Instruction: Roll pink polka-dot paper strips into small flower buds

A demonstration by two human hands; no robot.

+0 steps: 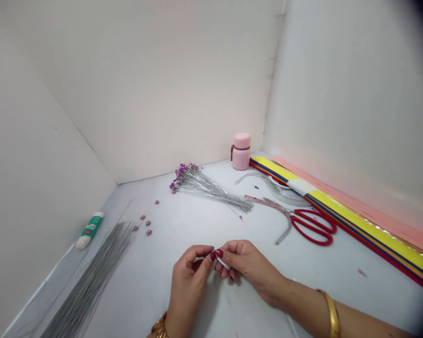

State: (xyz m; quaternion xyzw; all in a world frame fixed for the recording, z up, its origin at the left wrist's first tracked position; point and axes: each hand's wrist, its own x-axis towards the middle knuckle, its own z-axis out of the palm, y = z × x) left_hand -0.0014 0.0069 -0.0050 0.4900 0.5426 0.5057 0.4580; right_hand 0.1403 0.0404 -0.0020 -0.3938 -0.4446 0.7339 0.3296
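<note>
My left hand (190,277) and my right hand (250,265) meet fingertip to fingertip above the front of the table, both closed in a pinch. A narrow white strip (223,263) shows between the fingers of my right hand, its upper end running to where the thumbs meet. My left thumb and forefinger pinch that same end; the fingertips hide the exact spot. Beyond my hands lies a bundle of silvery wire stems (218,190) tipped with small purple and pink pieces. Several small pinkish star-shaped pieces (148,223) lie loose to the left.
Bare grey wires (95,277) lie at the left, near a green-and-white glue stick (90,230). At the right are red-handled scissors (313,226), curved paper strips (282,211) and packs of coloured paper strips (341,206). A pink flask (241,151) stands by the back wall.
</note>
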